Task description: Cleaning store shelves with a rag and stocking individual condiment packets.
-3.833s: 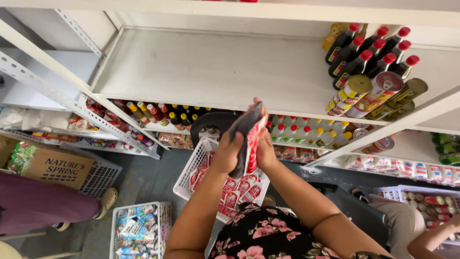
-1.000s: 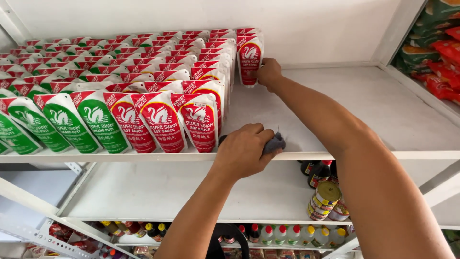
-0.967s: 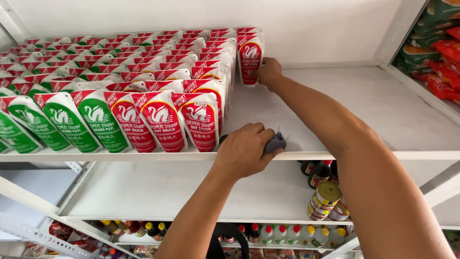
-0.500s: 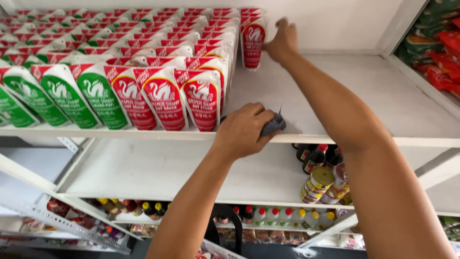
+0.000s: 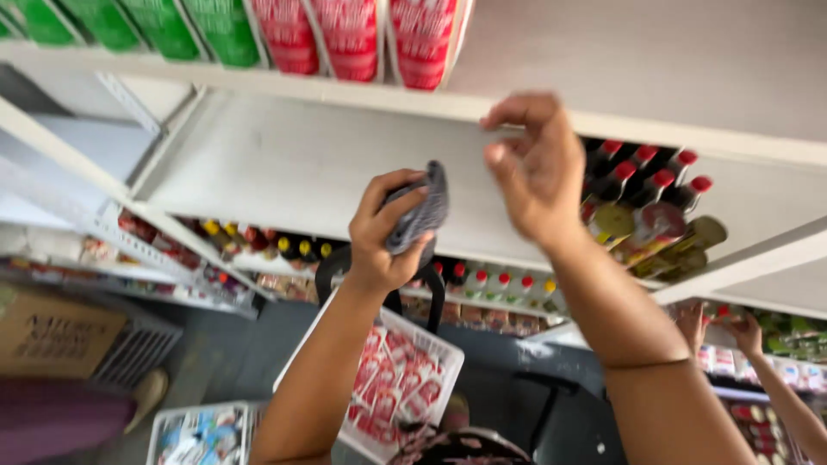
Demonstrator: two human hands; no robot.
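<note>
left hand (image 5: 392,228) clenched on a grey cloth (image 5: 419,215) below the white shelf (image 5: 345,90); right hand (image 5: 534,168) released, fingers loose — both between placements, next reach wants the red pouches (image 5: 401,379) — basket below.

Grey cloth (image 5: 419,211). Red pouches (image 5: 355,36) beside green pouches (image 5: 164,26) on white shelf (image 5: 362,95); red-and-white packets in white basket (image 5: 431,344). Dark bottles (image 5: 642,176), red caps; brown carton (image 5: 56,331).

Single head-worn view, close behind raised arms, facing white shelving (image 5: 301,164), tilted down toward floor
</note>
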